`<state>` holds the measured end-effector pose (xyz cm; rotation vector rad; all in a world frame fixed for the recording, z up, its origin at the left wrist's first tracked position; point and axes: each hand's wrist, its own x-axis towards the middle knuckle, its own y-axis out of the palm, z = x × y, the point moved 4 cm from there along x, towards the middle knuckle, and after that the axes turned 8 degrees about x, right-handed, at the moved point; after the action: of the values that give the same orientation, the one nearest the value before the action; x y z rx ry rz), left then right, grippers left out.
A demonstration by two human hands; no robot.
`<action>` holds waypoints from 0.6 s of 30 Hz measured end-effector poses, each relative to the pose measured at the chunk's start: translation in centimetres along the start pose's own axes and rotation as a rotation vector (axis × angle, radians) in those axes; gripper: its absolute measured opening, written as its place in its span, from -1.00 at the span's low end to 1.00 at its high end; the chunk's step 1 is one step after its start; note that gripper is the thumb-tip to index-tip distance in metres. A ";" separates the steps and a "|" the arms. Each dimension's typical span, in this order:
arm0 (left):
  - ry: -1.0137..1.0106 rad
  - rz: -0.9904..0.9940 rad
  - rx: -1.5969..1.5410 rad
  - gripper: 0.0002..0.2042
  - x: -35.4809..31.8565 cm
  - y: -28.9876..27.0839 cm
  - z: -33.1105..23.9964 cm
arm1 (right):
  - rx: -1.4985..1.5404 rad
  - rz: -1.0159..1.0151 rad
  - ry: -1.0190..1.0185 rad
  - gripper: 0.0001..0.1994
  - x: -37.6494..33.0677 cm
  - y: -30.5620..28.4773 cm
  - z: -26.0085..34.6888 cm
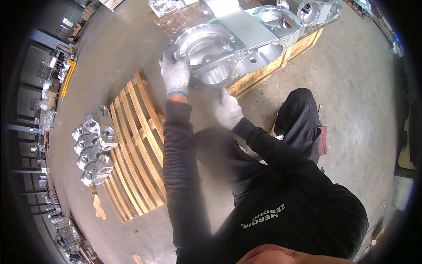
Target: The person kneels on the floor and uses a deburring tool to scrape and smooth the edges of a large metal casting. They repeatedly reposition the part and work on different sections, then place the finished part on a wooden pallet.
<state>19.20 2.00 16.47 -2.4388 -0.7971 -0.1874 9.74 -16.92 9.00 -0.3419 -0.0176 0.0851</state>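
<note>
A large machined aluminium housing (228, 39) with round bores lies on a wooden pallet (263, 72) at the top of the view. My left hand (176, 75), in a white knit glove, rests on the housing's left rim beside a big round opening. My right hand (227, 110), also gloved, is below the housing's front flange, close to the pallet's edge; its fingers curl inward, and whether they hold anything is hidden. Dark sleeves cover both forearms.
An empty slatted pallet (136, 145) lies on the concrete floor at the left. Several smaller metal castings (94, 149) sit beside it. More housings (316, 11) stand on the far pallet. Racks and parts line the left wall. My bent knee (299, 119) is at the right.
</note>
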 end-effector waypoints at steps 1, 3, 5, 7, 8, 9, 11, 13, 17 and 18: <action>0.001 -0.002 0.008 -0.55 -0.1 0.0 0.0 | 0.026 0.015 -0.004 -0.63 -0.1 0.4 0.4; 0.001 0.000 0.033 -0.56 0.1 0.0 -0.1 | 0.077 0.016 -0.039 -0.62 -0.2 1.0 1.5; -0.007 0.010 0.060 -0.55 0.3 -0.1 0.1 | 0.085 0.061 -0.048 -0.61 0.2 1.5 2.7; -0.006 0.033 0.062 -0.55 0.5 0.0 0.5 | 0.124 0.100 -0.141 -0.59 1.0 0.9 4.3; 0.015 0.048 0.040 -0.55 0.7 0.0 0.7 | 0.157 0.120 -0.234 -0.58 1.5 0.3 5.3; 0.007 0.052 0.048 -0.55 0.8 0.0 0.9 | 0.101 0.191 -0.287 -0.57 2.4 -0.8 5.9; 0.020 0.059 0.027 -0.55 1.1 0.0 1.2 | 0.001 0.251 -0.431 -0.60 3.6 -3.9 6.4; 0.025 0.067 0.000 -0.56 1.1 -0.2 1.0 | 0.096 0.334 -0.329 -0.65 4.8 -7.4 4.8; -0.002 0.074 0.117 -0.57 0.4 -0.6 -0.2 | 0.280 0.222 -0.216 -0.53 5.5 -10.0 0.1; 0.021 0.046 0.178 -0.57 0.0 -0.9 -0.7 | 0.250 0.229 -0.174 -0.51 5.4 -9.3 -1.1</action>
<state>18.74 2.19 17.47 -2.2811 -0.7165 -0.1196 15.90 -25.58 11.09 -0.0848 -0.1393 0.3410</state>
